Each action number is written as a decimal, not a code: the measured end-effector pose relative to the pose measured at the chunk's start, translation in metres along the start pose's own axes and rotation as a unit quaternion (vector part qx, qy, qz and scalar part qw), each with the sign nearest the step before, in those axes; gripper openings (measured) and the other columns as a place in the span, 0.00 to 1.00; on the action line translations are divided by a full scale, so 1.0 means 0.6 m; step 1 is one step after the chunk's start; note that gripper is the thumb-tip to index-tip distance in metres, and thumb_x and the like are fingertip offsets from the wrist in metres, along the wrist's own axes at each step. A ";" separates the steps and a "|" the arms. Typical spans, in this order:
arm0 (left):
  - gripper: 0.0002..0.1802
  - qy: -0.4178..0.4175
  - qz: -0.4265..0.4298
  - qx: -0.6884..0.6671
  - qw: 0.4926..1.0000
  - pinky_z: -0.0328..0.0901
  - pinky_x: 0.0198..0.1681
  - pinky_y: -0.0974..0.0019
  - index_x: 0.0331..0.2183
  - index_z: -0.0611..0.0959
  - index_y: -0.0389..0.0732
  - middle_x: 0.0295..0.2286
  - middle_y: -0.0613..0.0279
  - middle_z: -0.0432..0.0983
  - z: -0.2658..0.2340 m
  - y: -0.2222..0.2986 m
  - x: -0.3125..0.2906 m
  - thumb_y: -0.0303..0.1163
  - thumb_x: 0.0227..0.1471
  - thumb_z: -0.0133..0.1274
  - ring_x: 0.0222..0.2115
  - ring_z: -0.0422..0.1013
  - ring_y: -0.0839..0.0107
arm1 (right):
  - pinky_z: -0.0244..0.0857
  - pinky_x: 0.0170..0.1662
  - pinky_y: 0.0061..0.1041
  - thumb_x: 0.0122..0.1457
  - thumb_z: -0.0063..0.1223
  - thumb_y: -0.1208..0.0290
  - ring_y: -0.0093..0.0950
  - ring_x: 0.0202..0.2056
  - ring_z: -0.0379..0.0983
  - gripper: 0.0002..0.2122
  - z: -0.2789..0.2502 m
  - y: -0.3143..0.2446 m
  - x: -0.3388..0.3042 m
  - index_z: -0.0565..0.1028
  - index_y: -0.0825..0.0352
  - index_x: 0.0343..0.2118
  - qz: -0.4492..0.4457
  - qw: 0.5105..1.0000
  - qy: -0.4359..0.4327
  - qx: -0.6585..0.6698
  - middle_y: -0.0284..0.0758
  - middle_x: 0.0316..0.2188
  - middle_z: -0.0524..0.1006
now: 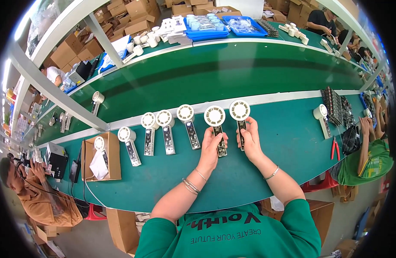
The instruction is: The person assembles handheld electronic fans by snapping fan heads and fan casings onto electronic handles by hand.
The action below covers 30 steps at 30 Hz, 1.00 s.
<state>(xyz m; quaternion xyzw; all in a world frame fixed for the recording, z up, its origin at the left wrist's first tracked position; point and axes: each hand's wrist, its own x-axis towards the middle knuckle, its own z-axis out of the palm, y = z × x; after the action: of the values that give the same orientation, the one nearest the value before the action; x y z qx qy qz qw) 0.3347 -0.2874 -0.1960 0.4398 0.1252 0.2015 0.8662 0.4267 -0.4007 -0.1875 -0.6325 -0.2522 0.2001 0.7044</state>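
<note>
My left hand [211,148] is closed around the handle of a white handheld fan [215,115], whose open handle shows a dark circuit board. Beside it, my right hand [250,141] grips a second handheld fan [239,110] of the same kind, its round slotted head pointing away from me. The two heads are close together. To the left, several similar fans [165,118] lie in a row on the green table, boards facing up. The nearest of these to my left hand is a single fan [186,112].
A cardboard box [114,157] holding a fan and white paper stands at left, near a black-and-white device [56,159]. At right lie another fan [320,112], stacked circuit boards [331,105] and red pliers [335,148]. A green conveyor [232,69] runs behind. Co-workers sit on both sides.
</note>
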 end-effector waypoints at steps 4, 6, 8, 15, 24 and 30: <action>0.13 0.002 -0.004 -0.015 1.000 0.64 0.29 0.76 0.41 0.63 0.40 0.27 0.63 0.69 0.000 0.002 0.001 0.29 0.53 0.44 0.26 0.66 0.79 | 0.59 0.19 0.15 0.55 0.34 0.71 0.18 0.20 0.61 0.19 0.000 -0.001 0.002 0.50 0.66 0.50 0.001 1.000 -0.001 0.004 0.33 0.29 0.64; 0.13 0.002 -0.003 -0.014 1.000 0.64 0.29 0.76 0.41 0.63 0.40 0.28 0.63 0.69 0.000 0.001 0.001 0.29 0.52 0.44 0.26 0.66 0.79 | 0.59 0.19 0.15 0.55 0.34 0.71 0.18 0.20 0.61 0.19 -0.001 0.000 0.002 0.50 0.66 0.50 -0.003 1.000 -0.003 0.002 0.33 0.29 0.64; 0.14 -0.003 0.001 -0.008 1.000 0.64 0.29 0.76 0.41 0.63 0.40 0.28 0.63 0.69 0.000 0.000 0.000 0.29 0.52 0.44 0.26 0.66 0.79 | 0.59 0.19 0.15 0.56 0.34 0.71 0.18 0.20 0.61 0.19 -0.001 0.001 0.003 0.50 0.66 0.50 -0.007 1.000 -0.004 0.000 0.33 0.29 0.64; 0.14 0.003 0.002 -0.008 1.000 0.64 0.29 0.76 0.41 0.63 0.40 0.27 0.63 0.69 0.000 0.000 0.000 0.29 0.52 0.45 0.26 0.66 0.79 | 0.58 0.18 0.14 0.56 0.34 0.72 0.17 0.20 0.61 0.19 0.001 0.003 0.001 0.50 0.68 0.50 -0.016 1.000 -0.006 0.008 0.33 0.28 0.64; 0.13 0.007 0.001 -0.008 1.000 0.64 0.29 0.75 0.40 0.64 0.39 0.27 0.63 0.70 -0.002 -0.001 0.001 0.29 0.51 0.45 0.26 0.66 0.79 | 0.57 0.18 0.14 0.55 0.33 0.75 0.16 0.20 0.60 0.19 0.004 0.000 -0.001 0.50 0.69 0.50 -0.026 1.000 -0.006 -0.001 0.33 0.27 0.64; 0.13 0.005 0.010 -0.010 1.000 0.64 0.29 0.75 0.40 0.64 0.39 0.27 0.62 0.70 -0.001 0.000 0.000 0.29 0.51 0.45 0.26 0.66 0.79 | 0.58 0.19 0.14 0.54 0.33 0.75 0.16 0.20 0.60 0.19 0.006 -0.005 -0.003 0.50 0.69 0.50 -0.035 0.999 0.003 0.010 0.33 0.27 0.64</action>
<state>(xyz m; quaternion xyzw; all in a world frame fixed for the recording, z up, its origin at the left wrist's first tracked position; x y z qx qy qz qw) 0.3342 -0.2868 -0.1963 0.4316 0.1233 0.2139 0.8676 0.4227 -0.3991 -0.1845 -0.6169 -0.2701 0.1760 0.7180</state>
